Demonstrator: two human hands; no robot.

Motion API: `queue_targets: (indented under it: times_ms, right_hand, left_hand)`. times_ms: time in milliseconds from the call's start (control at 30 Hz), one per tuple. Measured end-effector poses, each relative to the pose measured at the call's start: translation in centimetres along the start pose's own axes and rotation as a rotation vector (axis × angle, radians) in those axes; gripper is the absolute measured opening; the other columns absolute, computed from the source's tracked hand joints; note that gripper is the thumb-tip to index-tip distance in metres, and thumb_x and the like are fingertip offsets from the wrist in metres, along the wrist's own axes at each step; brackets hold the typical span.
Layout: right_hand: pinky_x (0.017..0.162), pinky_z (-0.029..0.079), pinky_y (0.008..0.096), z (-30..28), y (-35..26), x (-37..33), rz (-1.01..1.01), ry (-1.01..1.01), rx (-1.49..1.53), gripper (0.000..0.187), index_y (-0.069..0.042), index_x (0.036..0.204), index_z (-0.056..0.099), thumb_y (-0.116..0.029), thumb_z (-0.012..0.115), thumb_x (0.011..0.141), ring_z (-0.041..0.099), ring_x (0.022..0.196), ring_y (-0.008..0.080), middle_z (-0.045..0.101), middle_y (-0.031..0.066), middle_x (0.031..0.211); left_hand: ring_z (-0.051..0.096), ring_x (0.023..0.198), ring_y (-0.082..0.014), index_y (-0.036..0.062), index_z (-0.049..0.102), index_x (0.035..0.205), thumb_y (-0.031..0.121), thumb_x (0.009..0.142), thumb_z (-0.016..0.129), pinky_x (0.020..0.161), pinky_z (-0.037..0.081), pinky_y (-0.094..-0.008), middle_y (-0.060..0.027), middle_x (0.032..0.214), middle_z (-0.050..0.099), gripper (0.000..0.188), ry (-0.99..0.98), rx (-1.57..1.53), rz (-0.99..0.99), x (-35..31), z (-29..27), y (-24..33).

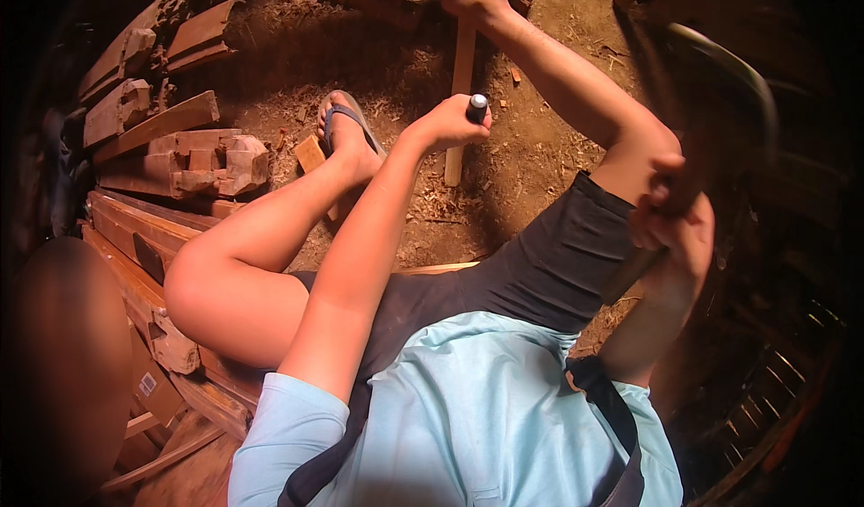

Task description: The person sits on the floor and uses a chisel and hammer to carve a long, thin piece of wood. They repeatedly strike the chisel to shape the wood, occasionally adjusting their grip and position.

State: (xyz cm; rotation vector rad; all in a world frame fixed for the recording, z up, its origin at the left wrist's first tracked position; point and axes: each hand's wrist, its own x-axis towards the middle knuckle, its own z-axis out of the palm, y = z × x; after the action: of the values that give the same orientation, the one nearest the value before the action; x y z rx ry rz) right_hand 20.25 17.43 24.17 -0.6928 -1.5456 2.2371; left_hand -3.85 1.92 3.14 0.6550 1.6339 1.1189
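Observation:
My left hand (450,122) is closed round the black handle of a chisel (477,107), whose pale metal cap points up; its blade is hidden below the hand. Beneath that hand a narrow wooden strip (463,62) runs along the ground, passing near my right foot at the far end. My right hand (670,215), smeared by motion, is raised above my right thigh. Its fingers wrap round the wooden handle of what looks like a hammer (689,181). The hammer's head is lost in blur and shadow, with a bright curved streak beyond it.
Cut timbers with notched ends (216,163) are stacked on the left. A small wood block (310,154) lies beside my left sandal (355,116). Shavings cover the dirt floor (531,147). A blurred rounded shape (72,363) fills the lower left; dark slatted wood stands at right.

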Motion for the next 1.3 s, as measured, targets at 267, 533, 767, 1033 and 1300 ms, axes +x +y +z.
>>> queue_targets:
  times_ms: [267,533,767,1033,1300]
  right_hand:
    - [0.053,0.029,0.0172,3.9,2.0,1.8,0.186,-0.161,-0.230,0.045,0.004,0.116,0.057,0.003,0.046,0.072,0.037,0.060,0.0025,0.046,-0.0023,0.076]
    - [0.052,0.028,0.0172,4.0,2.6,2.9,0.258,-0.160,-0.169,0.048,0.004,0.119,0.054,0.003,0.046,0.072,0.036,0.061,0.0022,0.042,-0.0037,0.072]
    - [0.051,0.028,0.0173,5.0,4.0,2.7,0.310,-0.188,-0.185,0.047,0.002,0.120,0.054,0.004,0.047,0.074,0.036,0.059,0.0016,0.043,-0.0037,0.077]
    - [0.048,0.030,0.0184,5.8,6.7,2.0,0.450,-0.223,-0.180,0.047,0.000,0.128,0.048,0.000,0.050,0.081,0.037,0.056,0.0019,0.044,-0.0036,0.078]
    - [0.050,0.035,0.0192,4.9,8.1,-0.7,0.608,-0.258,-0.224,0.038,-0.001,0.133,0.041,-0.022,0.047,0.101,0.040,0.058,0.0019,0.045,-0.0052,0.077]
  left_hand:
    - [0.064,0.075,-0.0124,0.0038,0.056,0.072,0.001,0.069,0.066,0.069,0.050,-0.0282,-0.0011,0.070,0.060,0.011,-0.028,0.068,-0.028,-0.6,1.2,-4.1]
    - [0.065,0.079,-0.0136,0.0038,0.055,0.070,0.001,0.070,0.065,0.072,0.050,-0.0287,-0.0015,0.071,0.061,0.010,-0.076,-0.014,0.005,-0.9,0.4,-5.1]
    - [0.064,0.081,-0.0135,0.0033,0.056,0.071,-0.003,0.069,0.062,0.072,0.050,-0.0286,-0.0039,0.073,0.064,0.009,-0.098,0.051,0.006,-2.1,0.6,-4.3]
    - [0.059,0.069,-0.0177,0.0038,0.058,0.078,-0.002,0.069,0.063,0.065,0.048,-0.0313,-0.0067,0.073,0.064,0.012,-0.009,0.271,0.023,-5.1,3.8,-3.2]
    - [0.063,0.074,-0.0167,0.0020,0.057,0.078,0.001,0.071,0.062,0.069,0.050,-0.0304,-0.0074,0.076,0.065,0.009,0.049,0.207,0.058,-6.1,2.4,-3.8]
